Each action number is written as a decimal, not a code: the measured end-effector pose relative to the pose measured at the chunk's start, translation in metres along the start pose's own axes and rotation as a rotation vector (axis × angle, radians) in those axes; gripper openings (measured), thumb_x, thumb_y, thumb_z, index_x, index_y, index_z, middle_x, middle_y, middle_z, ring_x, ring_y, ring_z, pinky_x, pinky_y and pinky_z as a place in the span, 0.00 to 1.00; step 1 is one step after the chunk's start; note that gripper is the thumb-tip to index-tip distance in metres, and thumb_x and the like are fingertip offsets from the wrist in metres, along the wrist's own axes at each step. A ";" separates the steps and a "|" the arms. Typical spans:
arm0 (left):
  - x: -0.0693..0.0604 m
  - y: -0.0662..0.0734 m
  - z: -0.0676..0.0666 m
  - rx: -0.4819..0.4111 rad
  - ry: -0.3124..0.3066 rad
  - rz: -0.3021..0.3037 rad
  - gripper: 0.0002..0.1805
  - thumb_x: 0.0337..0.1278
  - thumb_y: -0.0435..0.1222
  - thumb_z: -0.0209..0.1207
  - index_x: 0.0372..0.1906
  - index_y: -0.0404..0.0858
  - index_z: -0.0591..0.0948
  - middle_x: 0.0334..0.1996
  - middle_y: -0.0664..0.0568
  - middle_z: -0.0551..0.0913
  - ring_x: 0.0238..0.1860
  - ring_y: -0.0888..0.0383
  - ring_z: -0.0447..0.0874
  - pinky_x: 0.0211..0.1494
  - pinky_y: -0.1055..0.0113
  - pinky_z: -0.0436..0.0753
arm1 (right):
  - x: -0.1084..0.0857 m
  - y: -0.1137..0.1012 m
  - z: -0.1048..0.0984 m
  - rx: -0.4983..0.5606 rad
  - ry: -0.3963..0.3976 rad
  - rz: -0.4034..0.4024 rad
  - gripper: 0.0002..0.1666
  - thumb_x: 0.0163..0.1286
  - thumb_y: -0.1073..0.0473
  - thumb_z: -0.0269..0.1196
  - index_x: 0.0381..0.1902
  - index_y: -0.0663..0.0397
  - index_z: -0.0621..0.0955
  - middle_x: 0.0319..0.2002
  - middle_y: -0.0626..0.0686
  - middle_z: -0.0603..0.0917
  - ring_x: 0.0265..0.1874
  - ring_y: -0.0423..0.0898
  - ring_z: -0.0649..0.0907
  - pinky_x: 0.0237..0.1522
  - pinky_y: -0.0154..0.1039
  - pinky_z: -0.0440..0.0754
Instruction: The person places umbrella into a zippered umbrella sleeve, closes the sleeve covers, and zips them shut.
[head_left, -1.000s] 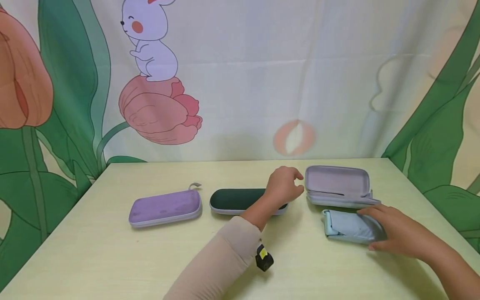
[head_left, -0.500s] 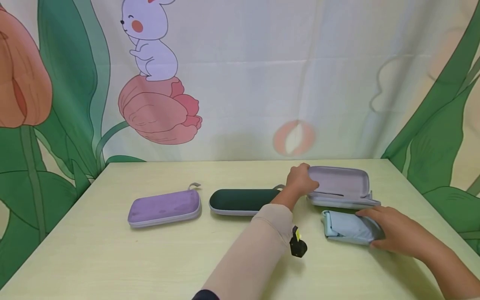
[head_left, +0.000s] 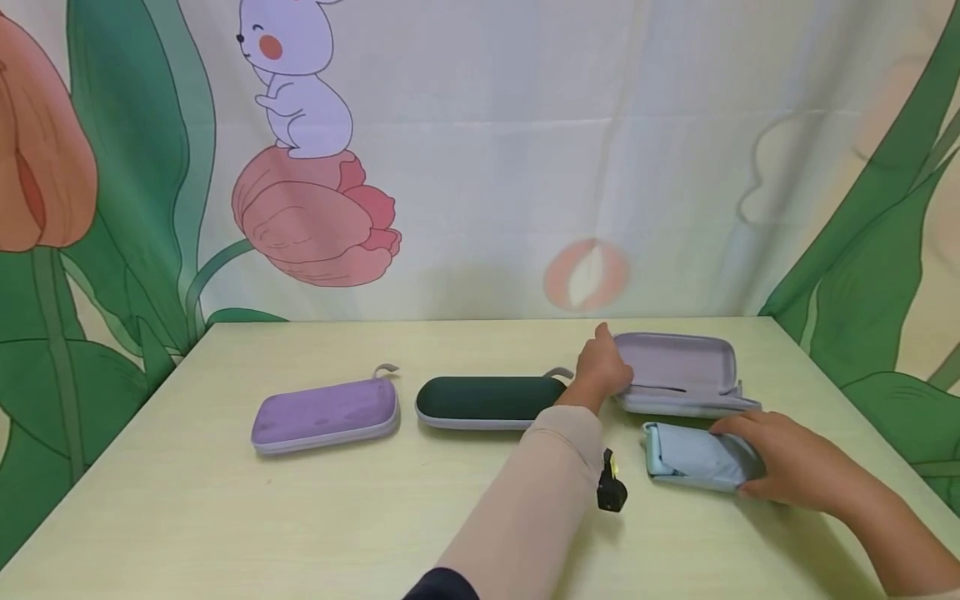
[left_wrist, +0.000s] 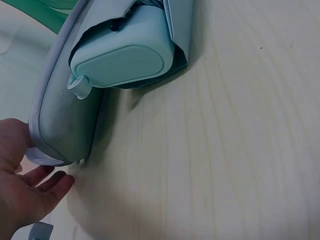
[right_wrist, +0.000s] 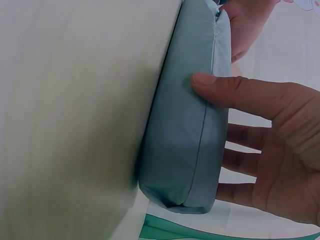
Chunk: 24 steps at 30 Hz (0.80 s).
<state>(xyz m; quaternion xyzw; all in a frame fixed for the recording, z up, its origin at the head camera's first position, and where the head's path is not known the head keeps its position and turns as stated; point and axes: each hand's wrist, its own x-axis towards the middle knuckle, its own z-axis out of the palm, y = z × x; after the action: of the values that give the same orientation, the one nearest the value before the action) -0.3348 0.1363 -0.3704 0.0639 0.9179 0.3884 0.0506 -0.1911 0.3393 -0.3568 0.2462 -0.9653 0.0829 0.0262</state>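
Note:
My right hand (head_left: 798, 458) grips one end of a folded light-blue compact umbrella (head_left: 697, 454) on the table, its thumb (right_wrist: 220, 90) on one face and the fingers on the other. The umbrella's mint handle end (left_wrist: 122, 62), with a small strap, shows in the left wrist view. Behind it lies an unzipped lilac zip case (head_left: 682, 364), its lid raised. My left hand (head_left: 603, 367) holds the left end of this case, thumb and fingers on either side of the rim; the head view hides some of its fingers.
A shut dark green zip case (head_left: 487, 400) lies left of my left hand, partly behind the forearm. Farther left is a shut purple zip case (head_left: 326, 415). A printed curtain (head_left: 480, 167) hangs behind the pale table (head_left: 337, 517).
My left hand has moved right from above the green case to the left end of the open lilac case. The right hand has stayed on the umbrella.

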 end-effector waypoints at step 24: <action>-0.008 -0.006 -0.021 -0.164 -0.017 0.197 0.30 0.51 0.19 0.53 0.58 0.46 0.80 0.33 0.52 0.77 0.15 0.61 0.70 0.17 0.72 0.71 | 0.006 -0.009 -0.003 -0.123 -0.008 -0.027 0.41 0.30 0.60 0.81 0.49 0.49 0.82 0.40 0.49 0.83 0.39 0.52 0.81 0.28 0.49 0.79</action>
<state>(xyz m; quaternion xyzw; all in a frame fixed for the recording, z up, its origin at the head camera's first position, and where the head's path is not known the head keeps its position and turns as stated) -0.3304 0.1158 -0.3601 0.1525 0.8718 0.4649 0.0249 -0.1920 0.3292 -0.3524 0.2575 -0.9652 0.0219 0.0387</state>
